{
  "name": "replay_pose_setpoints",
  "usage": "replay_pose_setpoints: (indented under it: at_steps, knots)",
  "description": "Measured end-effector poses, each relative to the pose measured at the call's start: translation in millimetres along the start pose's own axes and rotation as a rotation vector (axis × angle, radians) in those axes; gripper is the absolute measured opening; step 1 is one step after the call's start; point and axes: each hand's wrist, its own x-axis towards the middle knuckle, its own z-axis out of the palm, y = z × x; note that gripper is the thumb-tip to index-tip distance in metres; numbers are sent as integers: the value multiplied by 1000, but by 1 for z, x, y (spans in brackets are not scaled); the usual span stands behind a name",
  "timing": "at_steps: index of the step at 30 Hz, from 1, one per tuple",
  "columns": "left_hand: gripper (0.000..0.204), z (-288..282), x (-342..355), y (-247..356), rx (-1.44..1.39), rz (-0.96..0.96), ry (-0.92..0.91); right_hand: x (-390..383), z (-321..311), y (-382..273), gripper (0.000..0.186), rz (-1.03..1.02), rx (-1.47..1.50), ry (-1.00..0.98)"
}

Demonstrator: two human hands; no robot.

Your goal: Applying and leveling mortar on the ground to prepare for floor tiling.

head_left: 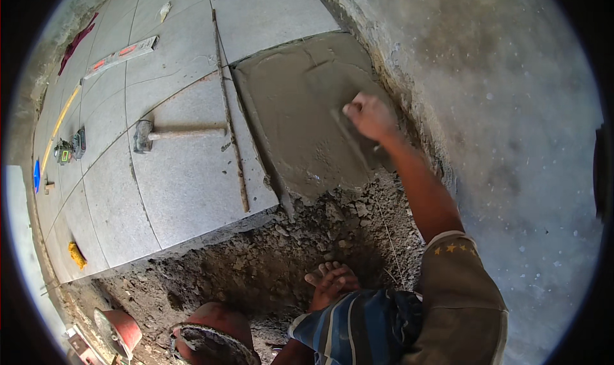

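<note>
My right hand [374, 117] is closed over a trowel [350, 133] on the wet grey mortar [288, 103]; motion smears the blade, and the hand covers its handle. The mortar fills a rectangular bed between the laid tiles and the rough concrete edge, its surface partly smoothed, with a lumpier lower part. Low in the middle, my left hand [327, 293] seems to rest by my bare foot [329, 268], partly behind my striped blue clothing; its fingers are hard to make out. Left of the bed, a mallet [144, 137] with a wooden handle lies on a large grey tile [179, 179].
A thin stick [231, 122] lies along the tile edge. Farther left are a spirit level [121, 56], a yellow strip [62, 122] and a yellow lump [77, 255]. Loose rubble [230, 263] borders the tiles. Reddish buckets [214, 330] stand at the lower left; concrete floor [511, 141] spreads right.
</note>
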Motion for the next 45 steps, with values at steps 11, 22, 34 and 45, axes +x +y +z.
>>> replay_pose_setpoints:
  at_steps: [11, 22, 34, 45]
  knots:
    - [41, 7, -3, 9, 170, -78, 86, -52, -24, -24, 42, 70, -164, -202]
    - [48, 6, 2, 11, 62, -99, 87, 112, -1, 18, 45, 170, -258, 20]
    - [50, 7, -1, 14, 146, -106, 44, -145, -57, 32, 46, 411, -88, 30]
    - [47, 1, -2, 14, 166, -105, 83, -118, -11, -52, 38, 18, 198, -316]
